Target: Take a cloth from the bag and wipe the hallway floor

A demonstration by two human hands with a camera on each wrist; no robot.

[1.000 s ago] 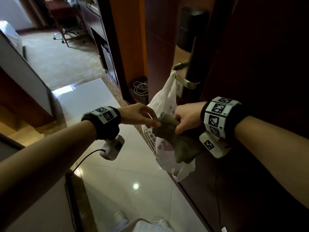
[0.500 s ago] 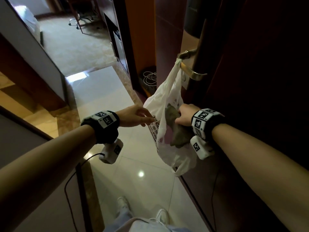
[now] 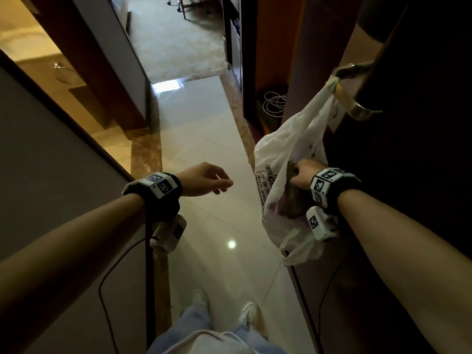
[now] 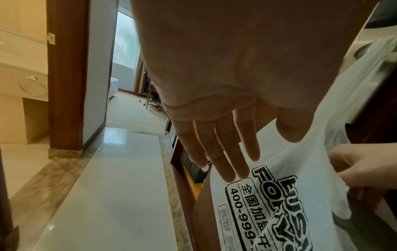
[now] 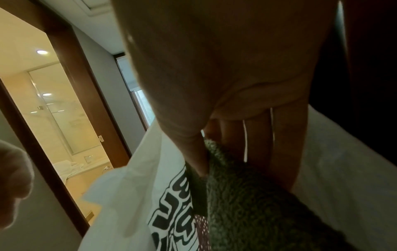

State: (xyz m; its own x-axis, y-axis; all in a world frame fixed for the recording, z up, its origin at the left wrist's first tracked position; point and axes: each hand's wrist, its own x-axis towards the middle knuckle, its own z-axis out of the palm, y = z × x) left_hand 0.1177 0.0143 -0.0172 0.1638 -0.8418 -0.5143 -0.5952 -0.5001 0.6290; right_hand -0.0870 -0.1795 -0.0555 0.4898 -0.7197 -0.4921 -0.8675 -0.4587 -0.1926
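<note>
A white plastic bag [image 3: 293, 139] with black print hangs from the door handle [image 3: 355, 108] on the right. A dark green-grey terry cloth [image 3: 292, 198] sits in the bag's mouth. My right hand [image 3: 304, 175] reaches into the bag and pinches the cloth [image 5: 247, 195] between thumb and fingers. My left hand [image 3: 207, 178] hovers left of the bag, apart from it, fingers relaxed and straight. In the left wrist view the left fingers [image 4: 223, 152] point toward the printed bag [image 4: 268, 195] without touching it. The pale tiled hallway floor [image 3: 204, 149] lies below.
A dark wooden door [image 3: 408, 123] stands on the right. A wall [image 3: 51, 175] and a lit bathroom doorway [image 3: 38, 52] lie left. A coil of white cable [image 3: 274, 103] sits in a recess ahead. My feet [image 3: 224, 312] stand on the tiles. Carpet [image 3: 178, 47] begins farther on.
My left hand has let go of the bag and drawn away to the left. The right hand has stayed in the bag holding the cloth. My head has tilted further down.
</note>
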